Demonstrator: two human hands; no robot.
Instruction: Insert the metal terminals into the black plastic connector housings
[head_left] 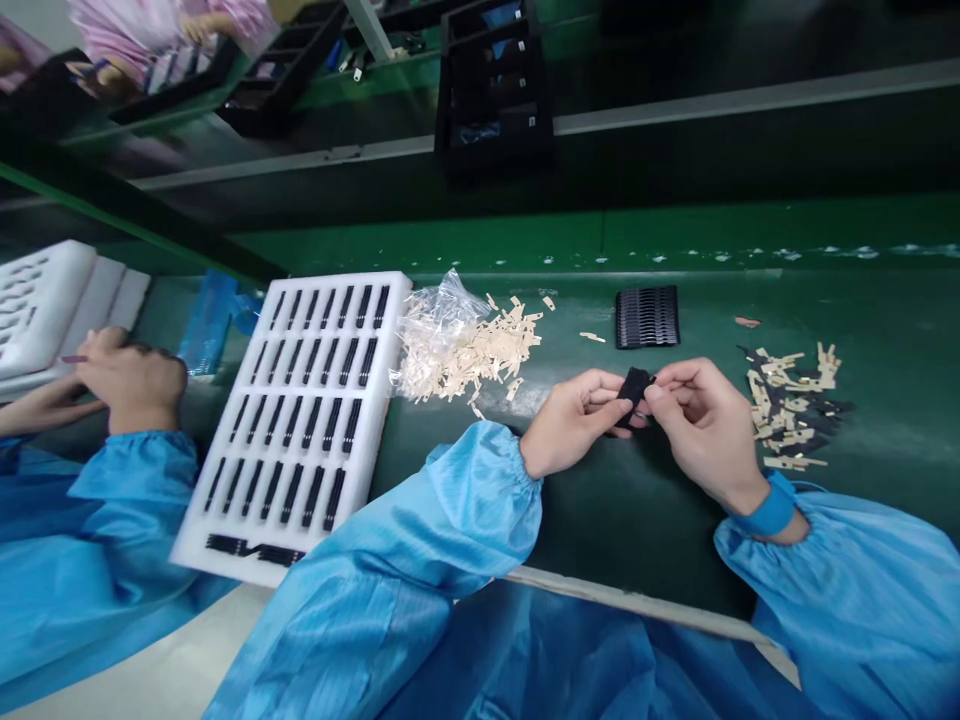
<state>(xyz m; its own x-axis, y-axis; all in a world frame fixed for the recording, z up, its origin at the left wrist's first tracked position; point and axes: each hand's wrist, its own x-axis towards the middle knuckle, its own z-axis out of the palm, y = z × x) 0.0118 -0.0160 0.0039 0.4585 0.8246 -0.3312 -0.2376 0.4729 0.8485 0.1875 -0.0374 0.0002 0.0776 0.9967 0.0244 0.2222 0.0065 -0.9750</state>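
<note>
Pressing evenly should steady the black piece (635, 392), pinched in the grip of left hand (571, 418) and right hand (706, 428), at six o'clock from the black stack (647, 317) on the surface (600, 535).

A: Held black piece (636, 392)?
B: Matt, dark; material unclear.
A: Black stack (646, 318)?
B: Looks plastic, ridged, slight gloss.
A: Bench top (585, 530)?
B: Green, smooth, faint sheen.
A: White tray (373, 420)?
B: Foam, matt.
A: Bag (454, 303)?
B: Thin clear plastic, crinkled, shiny. Tan tabs (499, 345): smooth, mostly matt.
A: Blue sleeves (390, 540)?
B: Thin cloth, creased, silky sheen. Wristband (766, 508): matt, fabric-like.
A: Blue strip (204, 325), left?
B: Glossy, see-through plastic.
</note>
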